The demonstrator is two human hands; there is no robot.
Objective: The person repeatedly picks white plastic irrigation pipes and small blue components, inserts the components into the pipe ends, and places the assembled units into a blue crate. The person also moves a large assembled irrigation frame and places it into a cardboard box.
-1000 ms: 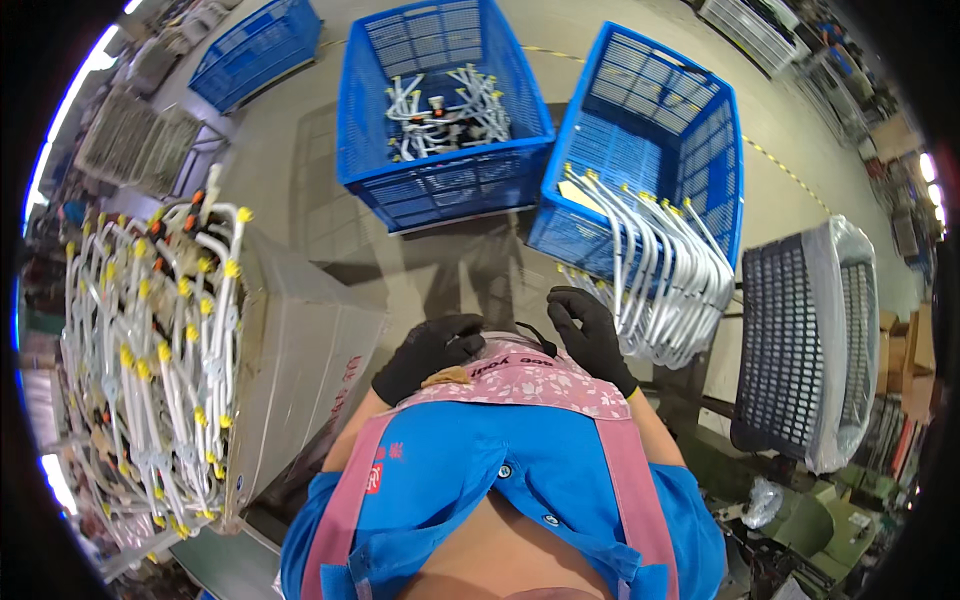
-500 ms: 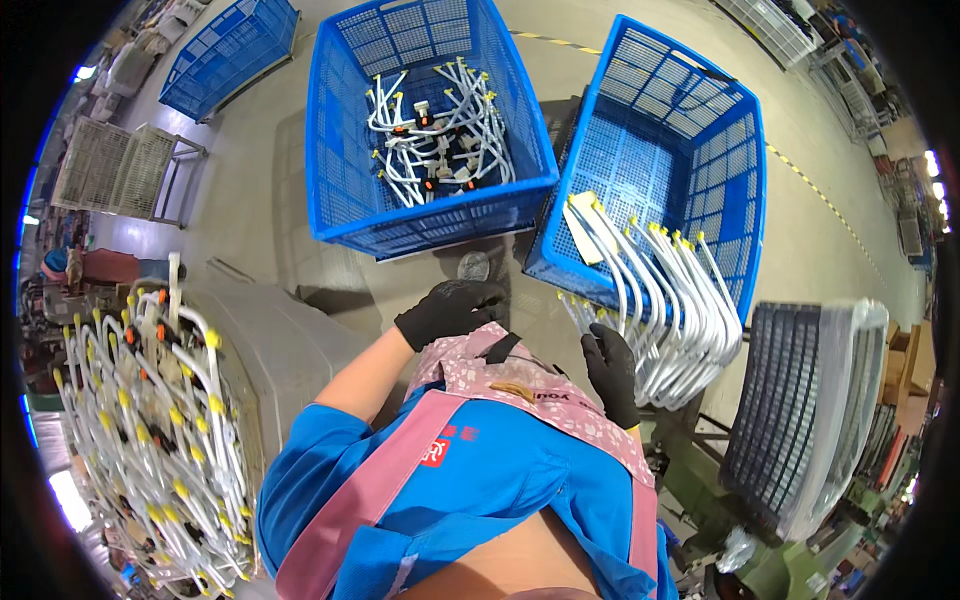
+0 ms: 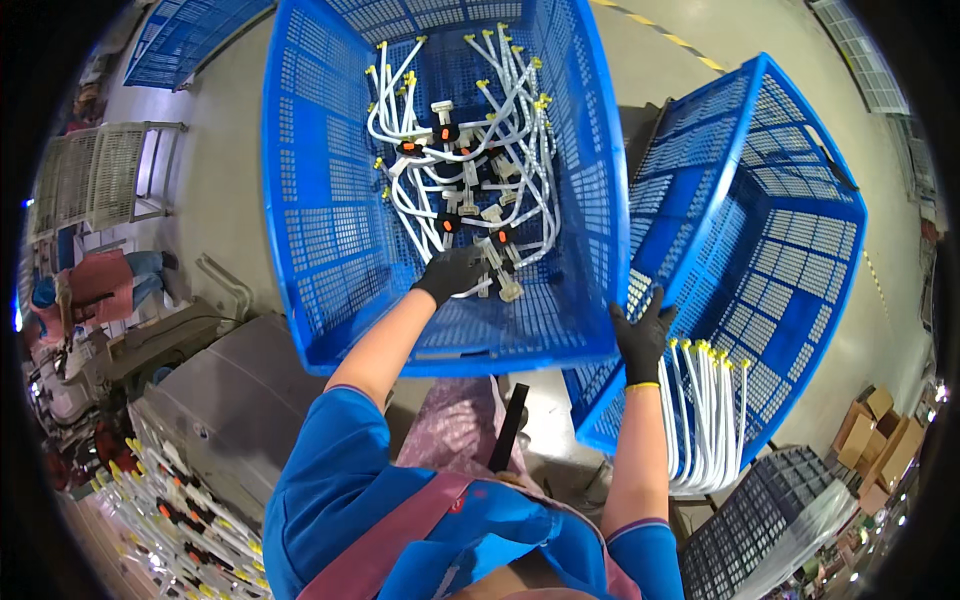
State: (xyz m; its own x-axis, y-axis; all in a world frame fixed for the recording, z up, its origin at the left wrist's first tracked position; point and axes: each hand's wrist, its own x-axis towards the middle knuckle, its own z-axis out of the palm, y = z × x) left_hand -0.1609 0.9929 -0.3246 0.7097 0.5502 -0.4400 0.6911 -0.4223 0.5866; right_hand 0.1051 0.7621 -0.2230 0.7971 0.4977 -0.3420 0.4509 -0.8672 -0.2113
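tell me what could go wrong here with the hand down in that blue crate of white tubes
1. The left hand is closing on one tube in a tangled pile of white tubes; pulling may drag several others up with it.
2. The right hand rests on the crate rim where it meets the tilted second blue crate; fingers might get pinched if either shifts.
3. The tubes hung on that second crate's edge could be knocked off.
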